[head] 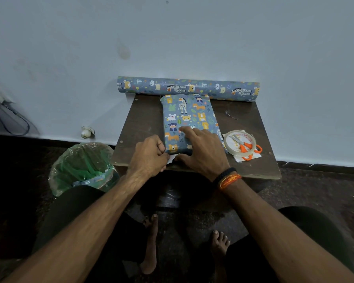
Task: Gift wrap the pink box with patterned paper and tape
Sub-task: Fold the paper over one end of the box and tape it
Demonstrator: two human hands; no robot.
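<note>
The box (pixel 189 121) is already covered in the animal-print paper and lies lengthwise on the small dark table (pixel 143 119), its far end near the paper roll (pixel 188 87) against the wall. The right hand (pixel 200 149) is laid flat over the near end, fingers straight and slightly apart, pressing down. The left hand (pixel 149 155) is curled at the near-left corner, fingers pinched on a white paper flap (pixel 173 158); the exact grip on it cannot be told. The box is judged light and rigid, the paper thin, glossy, easily creased or torn. Best held by flat pressure on top, with flaps taken by their edges. The tape roll (pixel 239 144) and orange scissors (pixel 246 148) sit just right of the box, within reach for sealing the end.
</note>
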